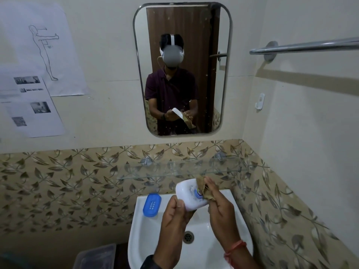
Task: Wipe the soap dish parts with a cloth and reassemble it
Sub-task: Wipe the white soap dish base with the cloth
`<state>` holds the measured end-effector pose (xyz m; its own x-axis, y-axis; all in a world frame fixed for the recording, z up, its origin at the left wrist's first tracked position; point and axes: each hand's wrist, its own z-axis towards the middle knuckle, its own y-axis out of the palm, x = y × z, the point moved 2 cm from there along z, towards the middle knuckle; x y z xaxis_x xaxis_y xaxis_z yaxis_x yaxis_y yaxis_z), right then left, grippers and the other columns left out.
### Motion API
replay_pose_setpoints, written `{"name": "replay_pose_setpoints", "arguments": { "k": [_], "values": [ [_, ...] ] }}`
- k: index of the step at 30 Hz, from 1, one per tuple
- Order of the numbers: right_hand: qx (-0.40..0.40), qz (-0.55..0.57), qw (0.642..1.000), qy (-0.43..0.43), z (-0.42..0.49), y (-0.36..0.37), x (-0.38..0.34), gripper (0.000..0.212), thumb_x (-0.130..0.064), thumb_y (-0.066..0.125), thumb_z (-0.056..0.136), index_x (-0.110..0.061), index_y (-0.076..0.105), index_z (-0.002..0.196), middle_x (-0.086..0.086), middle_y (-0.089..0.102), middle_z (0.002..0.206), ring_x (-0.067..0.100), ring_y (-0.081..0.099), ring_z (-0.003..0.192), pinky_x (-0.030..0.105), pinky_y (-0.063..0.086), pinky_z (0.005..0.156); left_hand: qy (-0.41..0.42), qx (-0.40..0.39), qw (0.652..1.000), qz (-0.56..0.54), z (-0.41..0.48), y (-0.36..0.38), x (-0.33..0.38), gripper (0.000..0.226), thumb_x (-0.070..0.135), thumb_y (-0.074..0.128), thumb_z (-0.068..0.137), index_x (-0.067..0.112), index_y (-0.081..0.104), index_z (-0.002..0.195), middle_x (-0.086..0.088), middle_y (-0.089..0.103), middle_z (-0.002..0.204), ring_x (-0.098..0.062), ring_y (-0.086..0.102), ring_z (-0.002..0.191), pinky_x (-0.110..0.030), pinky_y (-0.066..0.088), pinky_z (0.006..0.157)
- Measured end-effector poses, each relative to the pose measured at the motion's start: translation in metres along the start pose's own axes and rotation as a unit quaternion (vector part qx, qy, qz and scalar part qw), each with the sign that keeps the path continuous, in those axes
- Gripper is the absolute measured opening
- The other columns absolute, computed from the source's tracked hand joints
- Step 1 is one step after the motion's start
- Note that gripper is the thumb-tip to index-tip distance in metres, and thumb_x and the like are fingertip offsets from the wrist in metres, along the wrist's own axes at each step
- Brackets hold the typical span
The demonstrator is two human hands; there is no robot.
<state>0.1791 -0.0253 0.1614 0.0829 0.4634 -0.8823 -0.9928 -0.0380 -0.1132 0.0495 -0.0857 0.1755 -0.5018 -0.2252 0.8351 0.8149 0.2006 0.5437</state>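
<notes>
Left fingers (179, 205) curled, thumb on top, clamped on the lower-left edge of the white soap dish base (187, 193). Left hand (172, 216) holds the base tilted up, in the air, lower centre of the frame, above the sink (143, 235). Right fingers (210, 183) together, pinching a crumpled brown cloth (202, 186) and pressing it on the right end of the base, next to a small blue round part (198, 194) on its face. Right hand (221, 208) sits right of the base; red thread (234, 249) on that wrist.

Blue slotted insert (152, 204) lies apart from the base, on the sink's back left corner, left of the left hand. Drain (188, 237) shows between the two forearms.

Glass shelf (174, 169) on the leaf-patterned tile band just behind the hands. Mirror (182, 68) top centre, reflecting the person with base and cloth in hand. Printed sheets (35, 55) taped upper left. Metal towel bar (310, 46) upper right, small white hook (260, 100) below it. Clear plastic box (95, 257) bottom left, beside the sink.
</notes>
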Motion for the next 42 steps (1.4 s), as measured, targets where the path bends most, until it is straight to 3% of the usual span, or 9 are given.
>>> {"name": "replay_pose_setpoints", "arguments": {
  "k": [5, 8, 12, 21, 26, 33, 37, 39, 42],
  "values": [
    [-0.1, -0.049, 0.988, -0.103, -0.016, 0.019, -0.027, 0.074, -0.001, 0.044, 0.099, -0.057, 0.043, 0.149, -0.027, 0.041, 0.163, 0.007, 0.03, 0.159, 0.022, 0.018, 0.131, 0.045, -0.066, 0.978, 0.192, -0.002, 0.003, -0.013, 0.025, 0.033, 0.055, 0.098, 0.033, 0.065, 0.121, 0.011, 0.072, 0.12, -0.012, 0.064, 0.118, -0.033, 0.049, 0.102],
    [-0.134, -0.042, 0.982, -0.13, -0.014, 0.016, -0.032, 0.078, 0.006, 0.042, 0.096, -0.056, 0.053, 0.142, -0.028, 0.048, 0.158, 0.0, 0.035, 0.155, 0.015, 0.023, 0.128, 0.079, -0.054, 0.955, 0.281, 0.003, -0.008, -0.007, 0.034, 0.03, 0.052, 0.091, 0.053, 0.067, 0.111, 0.025, 0.071, 0.112, -0.002, 0.065, 0.109, -0.028, 0.048, 0.097],
    [-0.066, 0.032, 0.997, 0.015, 0.017, -0.012, -0.019, 0.051, -0.011, 0.043, 0.092, -0.044, 0.071, 0.118, -0.038, 0.071, 0.125, -0.002, 0.062, 0.131, 0.021, 0.047, 0.117, 0.134, -0.12, 0.908, 0.378, -0.006, -0.004, 0.008, 0.028, 0.052, 0.043, 0.098, 0.031, 0.053, 0.081, 0.011, 0.048, 0.068, -0.004, 0.042, 0.063, -0.031, 0.035, 0.059],
    [-0.152, 0.039, 0.984, -0.09, 0.009, -0.022, -0.049, 0.052, 0.006, 0.042, 0.093, -0.02, 0.078, 0.12, -0.009, 0.075, 0.134, 0.012, 0.06, 0.139, 0.023, 0.044, 0.12, 0.176, -0.161, 0.863, 0.445, -0.001, -0.009, 0.024, 0.025, 0.045, 0.042, 0.098, 0.032, 0.063, 0.101, -0.003, 0.061, 0.071, -0.023, 0.054, 0.063, -0.038, 0.045, 0.061],
    [-0.102, 0.023, 0.994, 0.03, 0.021, -0.027, -0.038, 0.044, -0.016, 0.047, 0.092, -0.035, 0.073, 0.122, -0.024, 0.077, 0.076, 0.0, 0.06, 0.065, 0.025, 0.054, 0.065, 0.196, -0.164, 0.869, 0.423, -0.008, -0.005, 0.033, 0.032, 0.042, 0.043, 0.101, 0.021, 0.048, 0.077, -0.004, 0.041, 0.066, -0.012, 0.038, 0.059, -0.041, 0.031, 0.056],
    [-0.155, 0.053, 0.984, -0.072, 0.012, -0.016, -0.064, 0.049, 0.004, 0.044, 0.092, -0.012, 0.08, 0.121, -0.002, 0.077, 0.132, 0.012, 0.064, 0.135, 0.023, 0.047, 0.117, 0.206, -0.148, 0.862, 0.44, -0.004, -0.009, 0.036, 0.025, 0.05, 0.043, 0.098, 0.036, 0.063, 0.096, 0.004, 0.061, 0.073, -0.019, 0.056, 0.066, -0.038, 0.045, 0.062],
    [-0.079, 0.103, 0.991, 0.032, 0.026, -0.018, -0.052, 0.047, -0.012, 0.046, 0.09, -0.033, 0.084, 0.109, 0.006, 0.083, 0.095, 0.034, 0.072, 0.084, 0.024, 0.061, 0.073, 0.215, -0.15, 0.88, 0.395, -0.01, -0.009, 0.044, 0.047, 0.051, 0.043, 0.098, 0.009, 0.058, 0.085, -0.009, 0.048, 0.07, -0.022, 0.044, 0.062, -0.04, 0.034, 0.057],
    [-0.072, 0.102, 0.991, 0.037, 0.027, -0.016, -0.05, 0.047, -0.013, 0.049, 0.089, -0.041, 0.085, 0.101, 0.03, 0.076, 0.094, 0.055, 0.063, 0.092, 0.035, 0.058, 0.067, 0.21, -0.143, 0.889, 0.381, -0.013, -0.01, 0.047, 0.04, 0.053, 0.044, 0.097, 0.018, 0.056, 0.08, -0.005, 0.045, 0.068, -0.017, 0.04, 0.06, -0.039, 0.031, 0.056],
    [-0.113, 0.087, 0.99, -0.012, 0.016, -0.009, -0.066, 0.047, -0.007, 0.048, 0.091, -0.032, 0.084, 0.109, -0.006, 0.084, 0.112, 0.01, 0.075, 0.109, 0.018, 0.059, 0.089, 0.203, -0.142, 0.883, 0.398, -0.012, -0.012, 0.046, 0.03, 0.048, 0.044, 0.098, 0.03, 0.048, 0.074, 0.009, 0.039, 0.064, -0.004, 0.037, 0.059, -0.027, 0.028, 0.055]
  ]
}}
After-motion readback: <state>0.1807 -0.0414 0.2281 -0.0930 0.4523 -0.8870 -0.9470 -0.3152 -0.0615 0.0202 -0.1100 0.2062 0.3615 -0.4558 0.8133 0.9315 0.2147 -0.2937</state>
